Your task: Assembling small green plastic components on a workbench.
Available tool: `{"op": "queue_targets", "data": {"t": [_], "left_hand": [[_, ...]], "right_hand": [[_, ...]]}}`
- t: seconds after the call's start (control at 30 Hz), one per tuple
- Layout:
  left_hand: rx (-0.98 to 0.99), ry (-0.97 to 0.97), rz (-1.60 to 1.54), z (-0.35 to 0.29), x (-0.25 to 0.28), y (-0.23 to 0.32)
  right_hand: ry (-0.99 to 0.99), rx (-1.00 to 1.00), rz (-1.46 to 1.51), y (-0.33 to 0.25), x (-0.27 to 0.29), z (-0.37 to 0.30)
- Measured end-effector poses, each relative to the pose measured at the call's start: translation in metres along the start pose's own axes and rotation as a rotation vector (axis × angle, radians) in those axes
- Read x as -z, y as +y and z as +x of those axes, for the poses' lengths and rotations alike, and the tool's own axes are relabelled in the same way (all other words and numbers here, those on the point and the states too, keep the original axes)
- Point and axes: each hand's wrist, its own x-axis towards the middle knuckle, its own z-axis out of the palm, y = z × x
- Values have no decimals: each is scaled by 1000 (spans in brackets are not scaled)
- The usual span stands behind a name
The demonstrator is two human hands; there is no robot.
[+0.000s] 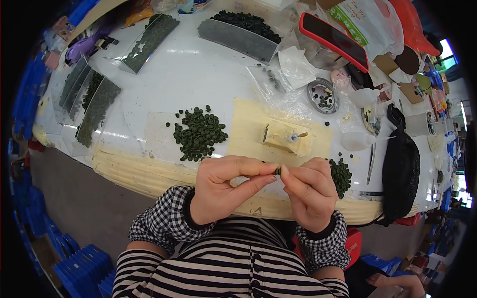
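In front of my body, over the table's near edge, my left hand (222, 187) and my right hand (313, 192) meet fingertip to fingertip. Between their thumbs and forefingers they pinch a small dark green disc (278, 171), mostly covered by the fingers. Beyond my left hand lies a large heap of similar dark green discs (198, 133). A smaller heap of discs (341, 179) sits just right of my right hand. Past the fingertips, a small cream block with a short metal peg (287, 136) stands on a pale yellow sheet (243, 119).
Clear trays of dark green discs (238, 37) stand at the back and left. A red-cased phone (334, 40) leans at the back right, near a round metal dish (323, 95). Tweezers (371, 164) and a black mesh bag (400, 171) lie right. Another person's arm (397, 282) shows lower right.
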Motion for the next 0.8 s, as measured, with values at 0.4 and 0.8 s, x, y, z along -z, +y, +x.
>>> {"op": "queue_targets", "data": {"t": [0.4, 0.8], "left_hand": [[-75, 41, 78, 1, -2, 2], [-236, 33, 313, 2, -6, 6]], "right_hand": [[0, 2, 26, -2, 0, -1], [40, -21, 30, -3, -3, 0]]}}
